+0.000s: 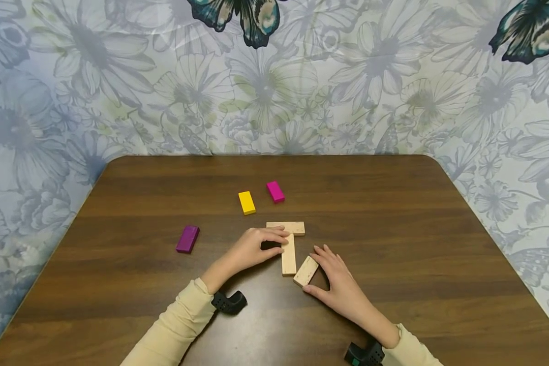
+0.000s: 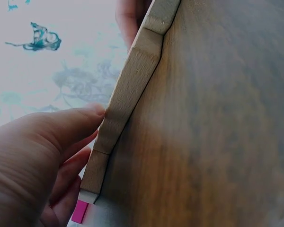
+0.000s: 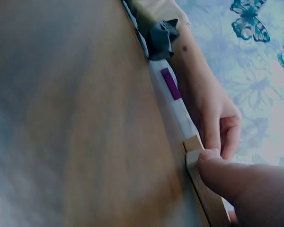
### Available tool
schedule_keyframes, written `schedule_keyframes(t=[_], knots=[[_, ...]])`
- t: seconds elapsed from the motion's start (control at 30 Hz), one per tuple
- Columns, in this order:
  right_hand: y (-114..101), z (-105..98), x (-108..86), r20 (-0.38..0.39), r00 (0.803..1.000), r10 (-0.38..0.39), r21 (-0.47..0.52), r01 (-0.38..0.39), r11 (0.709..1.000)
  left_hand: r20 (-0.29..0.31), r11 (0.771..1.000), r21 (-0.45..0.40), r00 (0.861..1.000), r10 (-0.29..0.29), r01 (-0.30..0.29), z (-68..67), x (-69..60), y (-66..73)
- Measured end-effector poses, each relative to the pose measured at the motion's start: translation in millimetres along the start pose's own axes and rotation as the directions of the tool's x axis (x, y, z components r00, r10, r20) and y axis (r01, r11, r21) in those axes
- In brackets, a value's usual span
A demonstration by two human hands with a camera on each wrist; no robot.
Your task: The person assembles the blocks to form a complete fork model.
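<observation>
Three plain wooden blocks lie together on the table. One block [image 1: 285,227] lies crosswise at the far end, and a lengthwise block [image 1: 288,259] runs from it toward the near side. The left hand [image 1: 256,246] rests at their junction, its thumb touching the lengthwise block's left side. In the left wrist view the thumb [image 2: 92,113] presses near the top edge of a block. An angled third block [image 1: 305,271] sits by the lengthwise block's near end. The right hand [image 1: 340,282] grips this block, thumb at its near end and fingers at its far end.
A yellow block [image 1: 247,203] and a pink block [image 1: 275,192] lie beyond the wooden ones. Off to the left is a purple block [image 1: 187,239]. The brown table [image 1: 416,229] meets a wall of flower and butterfly patterns [image 1: 265,91].
</observation>
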State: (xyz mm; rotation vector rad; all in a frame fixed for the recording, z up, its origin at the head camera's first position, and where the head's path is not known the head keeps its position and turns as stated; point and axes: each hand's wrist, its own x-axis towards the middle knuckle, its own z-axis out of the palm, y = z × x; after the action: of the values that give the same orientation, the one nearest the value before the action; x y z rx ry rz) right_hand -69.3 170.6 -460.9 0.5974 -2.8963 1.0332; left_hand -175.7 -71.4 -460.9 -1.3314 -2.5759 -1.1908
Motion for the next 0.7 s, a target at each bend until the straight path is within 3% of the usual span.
schedule_keyframes(t=[0.3,0.5,0.63,0.7], knots=[[-5.8,3.5,-0.3,-0.116,0.993,0.017,0.058,-0.011,0.998,0.004,1.0,0.01,1.0,0.004,-0.004,0.1,0.5,0.8],[-7.6,2.7,-0.6,-0.238,0.971,0.013,0.084,0.007,0.996,-0.002,1.0,0.004,1.0,-0.003,0.003,-0.2,0.3,1.3],[-6.7,2.1,-0.2,-0.312,0.95,-0.012,0.172,0.068,0.983,-0.001,1.0,-0.005,1.0,-0.018,0.018,-0.2,-0.2,1.5],[-6.1,1.7,-0.3,-0.318,0.948,-0.013,0.254,0.099,0.962,0.002,1.0,-0.006,1.0,-0.024,0.024,-0.1,-0.2,2.1]])
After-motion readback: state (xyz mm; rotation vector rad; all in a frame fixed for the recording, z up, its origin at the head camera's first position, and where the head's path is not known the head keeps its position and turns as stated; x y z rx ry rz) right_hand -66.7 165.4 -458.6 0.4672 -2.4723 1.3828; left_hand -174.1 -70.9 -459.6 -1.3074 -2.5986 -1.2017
